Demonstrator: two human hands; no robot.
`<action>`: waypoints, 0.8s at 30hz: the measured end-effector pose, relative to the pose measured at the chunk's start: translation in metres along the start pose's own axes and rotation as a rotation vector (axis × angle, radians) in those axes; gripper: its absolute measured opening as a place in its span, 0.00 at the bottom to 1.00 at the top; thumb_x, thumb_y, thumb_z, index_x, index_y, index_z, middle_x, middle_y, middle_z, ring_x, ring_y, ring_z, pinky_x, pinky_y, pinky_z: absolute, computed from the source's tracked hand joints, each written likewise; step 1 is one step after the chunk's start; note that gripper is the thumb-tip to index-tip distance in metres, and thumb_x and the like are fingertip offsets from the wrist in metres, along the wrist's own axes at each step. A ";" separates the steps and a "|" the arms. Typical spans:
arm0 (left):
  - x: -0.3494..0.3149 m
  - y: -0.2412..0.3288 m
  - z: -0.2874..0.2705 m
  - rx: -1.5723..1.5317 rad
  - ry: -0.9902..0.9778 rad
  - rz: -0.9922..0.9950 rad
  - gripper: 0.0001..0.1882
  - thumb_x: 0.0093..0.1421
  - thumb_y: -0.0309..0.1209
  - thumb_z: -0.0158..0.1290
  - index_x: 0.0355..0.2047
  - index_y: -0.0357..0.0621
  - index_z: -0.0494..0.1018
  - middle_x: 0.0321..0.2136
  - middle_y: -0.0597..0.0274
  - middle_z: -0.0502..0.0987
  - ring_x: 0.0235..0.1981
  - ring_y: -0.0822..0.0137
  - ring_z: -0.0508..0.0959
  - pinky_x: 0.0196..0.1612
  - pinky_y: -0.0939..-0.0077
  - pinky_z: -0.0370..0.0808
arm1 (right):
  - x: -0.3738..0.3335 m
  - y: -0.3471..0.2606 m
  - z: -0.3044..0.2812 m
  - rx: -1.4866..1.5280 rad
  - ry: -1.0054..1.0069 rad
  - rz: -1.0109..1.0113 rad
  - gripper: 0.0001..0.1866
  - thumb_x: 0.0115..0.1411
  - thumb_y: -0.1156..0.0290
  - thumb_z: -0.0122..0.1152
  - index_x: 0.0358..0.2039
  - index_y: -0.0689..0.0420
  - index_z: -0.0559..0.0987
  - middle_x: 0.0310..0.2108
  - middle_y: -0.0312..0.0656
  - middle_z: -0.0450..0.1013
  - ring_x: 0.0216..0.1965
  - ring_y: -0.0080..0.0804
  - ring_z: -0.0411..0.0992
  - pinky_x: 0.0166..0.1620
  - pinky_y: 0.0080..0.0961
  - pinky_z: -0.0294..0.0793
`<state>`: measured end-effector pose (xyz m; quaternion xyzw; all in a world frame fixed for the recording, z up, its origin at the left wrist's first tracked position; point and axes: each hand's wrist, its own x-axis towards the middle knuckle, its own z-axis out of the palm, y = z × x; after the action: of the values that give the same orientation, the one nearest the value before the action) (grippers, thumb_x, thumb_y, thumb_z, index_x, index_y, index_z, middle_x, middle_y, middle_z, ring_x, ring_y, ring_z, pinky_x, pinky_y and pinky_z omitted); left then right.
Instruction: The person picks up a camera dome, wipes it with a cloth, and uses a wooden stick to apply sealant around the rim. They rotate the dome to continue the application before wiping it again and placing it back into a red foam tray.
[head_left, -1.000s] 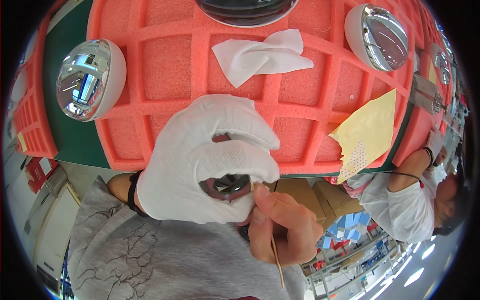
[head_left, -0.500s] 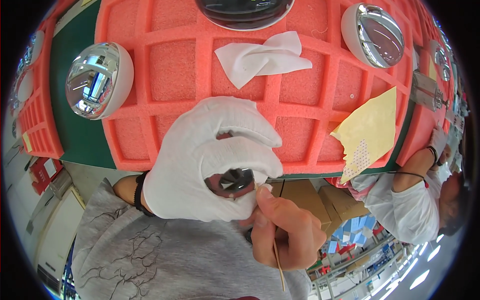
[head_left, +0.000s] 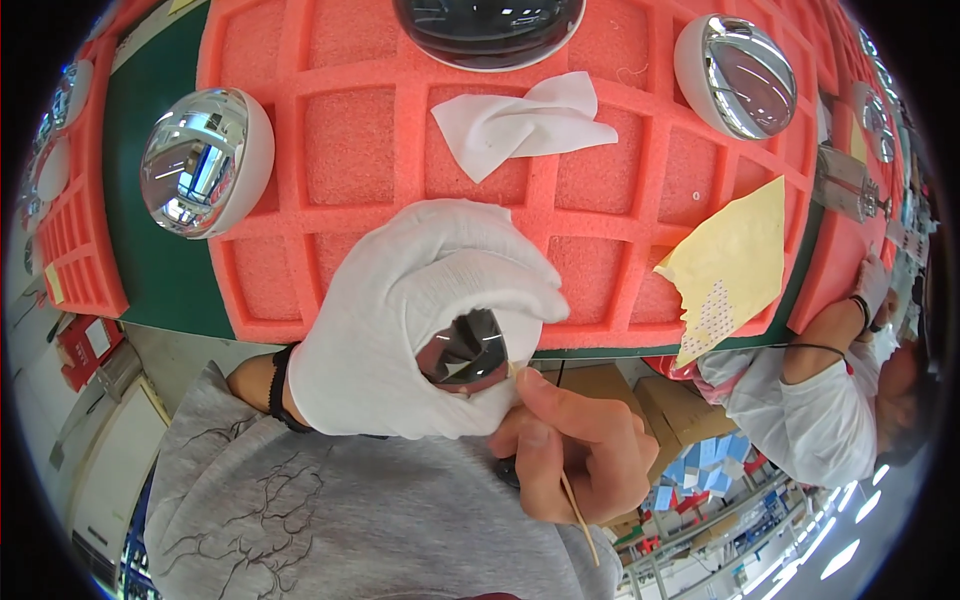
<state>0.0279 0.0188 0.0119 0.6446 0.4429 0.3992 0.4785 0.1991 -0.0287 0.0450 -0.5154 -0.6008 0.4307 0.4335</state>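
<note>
Head view: our left hand [head_left: 395, 305], in a white glove [head_left: 340, 375], curled snugly around a dark shiny piece [head_left: 462, 350], so that grip was full. Our bare right hand [head_left: 583, 445] pinched a thin stick [head_left: 579, 518] tight, and its tip was by the piece's edge — we could not tell if it touched. The piece was up in the glove, about over the near edge of the bench [head_left: 150, 250], in front of our grey shirt [head_left: 375, 510].

A little had changed from half a second before. The gap between the glove's fingers had closed up, and what looked like the piece's white side [head_left: 522, 328] peeked out more on the right. The stick's low end had swung right too. We thought the piece had been turned a bit — so a new part of its edge may have come to the stick.

On the red foam tray [head_left: 409, 150], a crumpled white cloth [head_left: 525, 128] lay past the glove, with a big dark dome [head_left: 490, 32] behind it. One silver dome [head_left: 195, 165] sat on the left, another silver dome [head_left: 750, 80] on the right. A torn yellow sheet [head_left: 735, 262] lay over the tray's near right corner. Farther right, we saw another person's arm [head_left: 830, 325].
</note>
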 end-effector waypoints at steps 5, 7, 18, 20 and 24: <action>0.002 -0.001 -0.002 0.009 -0.049 0.066 0.28 0.40 0.28 0.71 0.43 0.45 0.76 0.41 0.56 0.80 0.45 0.54 0.79 0.58 0.54 0.69 | 0.016 -0.005 0.001 -0.213 -0.036 -0.040 0.14 0.48 0.88 0.62 0.38 0.68 0.82 0.20 0.40 0.77 0.14 0.20 0.70 0.20 0.14 0.67; 0.000 -0.004 -0.003 0.046 -0.072 0.073 0.33 0.40 0.30 0.72 0.48 0.44 0.73 0.41 0.57 0.80 0.46 0.53 0.79 0.61 0.52 0.66 | 0.025 -0.002 0.001 -0.289 -0.066 -0.073 0.14 0.49 0.88 0.63 0.38 0.67 0.82 0.21 0.40 0.77 0.14 0.20 0.70 0.20 0.14 0.68; -0.017 -0.006 0.001 0.464 0.081 0.083 0.45 0.40 0.38 0.74 0.57 0.45 0.66 0.47 0.53 0.78 0.53 0.49 0.77 0.69 0.40 0.49 | 0.024 0.031 -0.008 -0.228 -0.077 -0.117 0.27 0.53 0.70 0.74 0.52 0.66 0.77 0.43 0.51 0.80 0.39 0.40 0.78 0.42 0.28 0.76; -0.020 -0.013 0.000 0.487 0.086 0.100 0.44 0.40 0.39 0.74 0.57 0.45 0.66 0.48 0.52 0.78 0.53 0.49 0.77 0.69 0.38 0.49 | 0.023 0.027 -0.004 -0.245 -0.106 -0.101 0.30 0.50 0.67 0.75 0.52 0.66 0.77 0.46 0.52 0.79 0.42 0.42 0.77 0.45 0.30 0.75; -0.019 -0.020 -0.005 0.431 -0.053 0.273 0.42 0.40 0.39 0.73 0.55 0.46 0.67 0.51 0.50 0.77 0.54 0.47 0.76 0.69 0.35 0.47 | 0.020 0.027 -0.003 -0.286 -0.153 -0.096 0.38 0.43 0.59 0.79 0.53 0.65 0.76 0.52 0.53 0.76 0.49 0.45 0.75 0.51 0.34 0.73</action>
<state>0.0145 0.0054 -0.0084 0.7957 0.4139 0.3397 0.2832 0.2066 -0.0063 0.0208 -0.5084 -0.7111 0.3574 0.3289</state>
